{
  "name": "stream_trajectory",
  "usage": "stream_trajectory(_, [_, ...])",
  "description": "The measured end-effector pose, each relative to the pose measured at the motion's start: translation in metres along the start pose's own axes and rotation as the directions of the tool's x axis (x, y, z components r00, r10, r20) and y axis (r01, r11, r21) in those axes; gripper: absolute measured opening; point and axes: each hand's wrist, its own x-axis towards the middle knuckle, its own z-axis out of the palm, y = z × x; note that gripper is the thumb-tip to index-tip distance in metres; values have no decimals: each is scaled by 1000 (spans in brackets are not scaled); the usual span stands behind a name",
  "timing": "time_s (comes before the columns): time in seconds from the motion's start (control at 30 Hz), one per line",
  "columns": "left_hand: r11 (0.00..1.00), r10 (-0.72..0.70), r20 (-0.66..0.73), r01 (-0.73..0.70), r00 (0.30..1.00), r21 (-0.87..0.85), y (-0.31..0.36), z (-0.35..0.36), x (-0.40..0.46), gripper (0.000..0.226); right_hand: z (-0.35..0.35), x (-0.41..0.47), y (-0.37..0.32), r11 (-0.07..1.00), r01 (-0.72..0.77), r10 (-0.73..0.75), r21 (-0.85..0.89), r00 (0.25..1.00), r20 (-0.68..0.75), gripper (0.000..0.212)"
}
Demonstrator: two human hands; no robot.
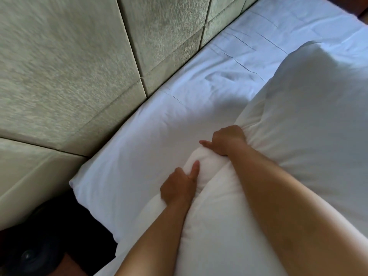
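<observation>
1. Headboard (69, 66): padded panels in pale green-grey cloth, split by dark seams. It fills the view from 9 to 12 o'clock and meets the bed along a slanting line.
2. Pillow (308, 116): white, plump and creased. It takes up the view from 2 to 6 o'clock and lies over the bed sheet. Its near corner is bunched into a roll just below the middle of the view, and both hands hold it there.
3. Bed sheet (155, 120): white with sharp fold lines, spread flat. It runs as a band from 7 to 1 o'clock between headboard and pillow, and its corner shows at 8 o'clock.
4. Right hand (229, 140): at the middle of the view, with a bare forearm coming in from 4 o'clock. The fingers are clenched round the bunched pillow corner, knuckles up and the thumb laid out toward 9 o'clock.
5. Left hand (177, 188): at 7 o'clock from the right hand, close beside it, with the forearm coming in from 6 o'clock. It grips the same roll of pillow, the thumb pressed along it toward 12 o'clock.
6. Dark round object (27, 253): in shadow at 7 o'clock beside the bed, too blurred to identify.
</observation>
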Motion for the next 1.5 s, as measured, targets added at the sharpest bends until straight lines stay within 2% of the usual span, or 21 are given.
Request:
stream_trajectory(0.1, [999,32,36,-31,999,-31,0,-15,-5,78,-9,-7,0,1000,-16,16,2,999,-30,69])
stream_trajectory(0.2, [993,91,37,-88,995,-73,3,-40,-9,76,-34,-18,8,998,-9,17,57,991,-133,64])
stream_trajectory(0.33, [973,189,-45,-193,981,-124,16,-90,-5,75,-81,-27,23,994,-41,64,97,965,-255,62])
stream_trajectory(0.47, [971,199,-154,-216,968,-102,7,-149,9,71,-142,-19,7,996,-15,47,91,932,-359,61])
stream_trajectory(0.6, [970,230,-259,-241,938,-11,-2,-215,39,73,-208,6,-14,998,27,-2,50,892,-451,60])
stream_trajectory(0.73, [952,302,-367,-263,880,154,1,-272,87,70,-258,51,-19,994,1,56,114,863,-502,60])
stream_trajectory(0.87, [851,416,-327,-236,848,468,-2,-285,118,50,-259,98,-31,998,-16,41,62,905,-424,43])
stream_trajectory(0.97, [792,461,-281,-246,842,559,-5,-280,120,44,-244,104,-49,999,25,-10,47,958,-288,40])
stream_trajectory(1.07, [823,441,-267,-267,857,502,-6,-281,119,36,-255,92,-63,997,51,-27,60,937,-349,33])
stream_trajectory(1.13, [876,401,-255,-288,880,386,-6,-283,119,29,-258,79,-63,998,45,-28,36,920,-390,33])
stream_trajectory(1.2, [926,341,-224,-286,913,245,-6,-286,115,27,-253,62,-53,999,3,15,46,916,-400,34])
stream_trajectory(1.3, [949,278,-188,-239,942,204,-7,-291,98,30,-248,33,-32,993,-55,94,105,905,-415,37])
stream_trajectory(1.4, [963,243,-250,-201,937,181,-4,-295,67,32,-239,-4,-14,994,-70,99,85,905,-414,43])
stream_trajectory(1.5, [961,270,-330,-234,905,146,1,-293,27,32,-223,-49,-5,994,-53,91,100,902,-422,50])
